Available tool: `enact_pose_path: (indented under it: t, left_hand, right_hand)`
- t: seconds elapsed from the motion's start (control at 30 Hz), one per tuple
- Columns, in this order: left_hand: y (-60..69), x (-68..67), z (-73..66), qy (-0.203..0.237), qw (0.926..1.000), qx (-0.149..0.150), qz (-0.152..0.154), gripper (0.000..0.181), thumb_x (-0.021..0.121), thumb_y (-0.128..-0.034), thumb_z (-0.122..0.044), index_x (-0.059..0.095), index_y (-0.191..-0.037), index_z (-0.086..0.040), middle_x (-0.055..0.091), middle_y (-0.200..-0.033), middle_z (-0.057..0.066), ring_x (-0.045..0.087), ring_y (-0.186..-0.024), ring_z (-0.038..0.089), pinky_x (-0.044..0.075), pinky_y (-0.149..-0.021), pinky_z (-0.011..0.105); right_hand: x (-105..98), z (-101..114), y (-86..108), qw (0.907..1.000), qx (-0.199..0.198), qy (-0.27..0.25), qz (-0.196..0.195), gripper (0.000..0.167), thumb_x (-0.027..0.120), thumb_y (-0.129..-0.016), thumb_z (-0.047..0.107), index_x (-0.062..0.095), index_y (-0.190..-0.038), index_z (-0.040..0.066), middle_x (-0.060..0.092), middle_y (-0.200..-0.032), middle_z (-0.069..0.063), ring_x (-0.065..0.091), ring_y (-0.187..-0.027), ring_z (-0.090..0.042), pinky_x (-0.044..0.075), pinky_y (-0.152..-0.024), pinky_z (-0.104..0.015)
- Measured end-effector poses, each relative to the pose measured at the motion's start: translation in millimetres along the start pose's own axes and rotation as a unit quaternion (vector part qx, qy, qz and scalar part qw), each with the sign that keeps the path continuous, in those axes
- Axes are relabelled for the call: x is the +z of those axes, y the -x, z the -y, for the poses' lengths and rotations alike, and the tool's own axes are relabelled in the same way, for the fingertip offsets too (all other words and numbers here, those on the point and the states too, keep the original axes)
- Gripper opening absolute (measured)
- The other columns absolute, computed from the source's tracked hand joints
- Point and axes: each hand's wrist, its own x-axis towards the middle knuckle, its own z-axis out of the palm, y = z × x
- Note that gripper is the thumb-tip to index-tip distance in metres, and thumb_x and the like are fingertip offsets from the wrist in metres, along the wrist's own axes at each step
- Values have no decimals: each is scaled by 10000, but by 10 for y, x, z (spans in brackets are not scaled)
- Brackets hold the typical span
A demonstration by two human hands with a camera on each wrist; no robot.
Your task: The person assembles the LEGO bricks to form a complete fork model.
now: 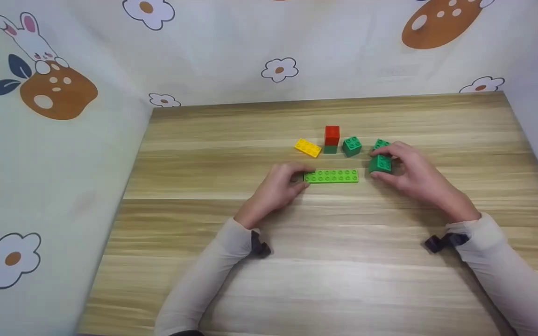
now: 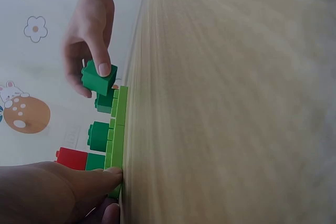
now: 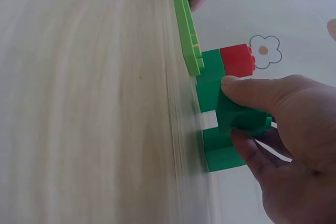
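Note:
My left hand (image 1: 278, 184) grips the left end of a long lime-green building brick (image 1: 332, 176), which lies flat on the table with its studs up. Thumb and fingers of my right hand (image 1: 418, 175) pinch a square green brick (image 1: 381, 164) just right of the long brick. In the left wrist view that green brick (image 2: 98, 81) is raised above the table, apart from the lime brick (image 2: 121, 114). Another green brick (image 1: 381, 143) sits behind it, partly hidden by my right fingers. The right wrist view shows the pinched brick (image 3: 239, 114) between thumb and fingers.
Behind the long brick stand a yellow flat brick (image 1: 307, 147), a red brick (image 1: 332, 135) on top of a green one (image 1: 330, 149), and a loose green brick (image 1: 352, 146). Patterned wall covering (image 1: 222, 60) rises along the back and left edges of the wooden table (image 1: 194, 163).

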Motion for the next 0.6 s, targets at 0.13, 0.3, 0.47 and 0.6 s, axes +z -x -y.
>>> enact_pose_path:
  t: [0.13,0.3,0.47,0.6]
  left_hand:
    - [-3,-1,-2,-73,10000,40,-22,379,767,-995,-77,747,-1371,-118,762,-1372,42,690,-1298,182,544,-1149,369]
    - [-4,-2,-5,-82,10000,34,-21,381,771,-994,-82,746,-1372,-122,760,-1376,43,688,-1300,182,542,-1153,372]
    - [-7,1,2,-89,10000,35,-26,379,774,-996,-91,746,-1372,-126,758,-1379,45,690,-1290,176,548,-1142,365]
    - [-3,0,0,-80,10000,30,-13,375,774,-997,-93,746,-1369,-126,760,-1375,49,696,-1273,176,558,-1129,363]
  right_hand:
    - [33,41,-14,9999,-110,-32,44,474,908,-897,158,722,-1331,116,711,-1205,-21,623,-1087,-141,488,-954,-141]
    - [81,93,-25,9997,-209,-114,88,519,907,-895,145,708,-1372,103,725,-1257,-23,640,-1099,-140,508,-974,-172]
    - [124,131,-36,9995,-192,-212,124,529,900,-901,139,695,-1387,106,731,-1318,-20,681,-1134,-150,573,-1004,-230]
    - [154,149,-39,9991,-239,-280,199,519,892,-905,117,695,-1386,117,725,-1311,-14,694,-1121,-152,605,-986,-259]
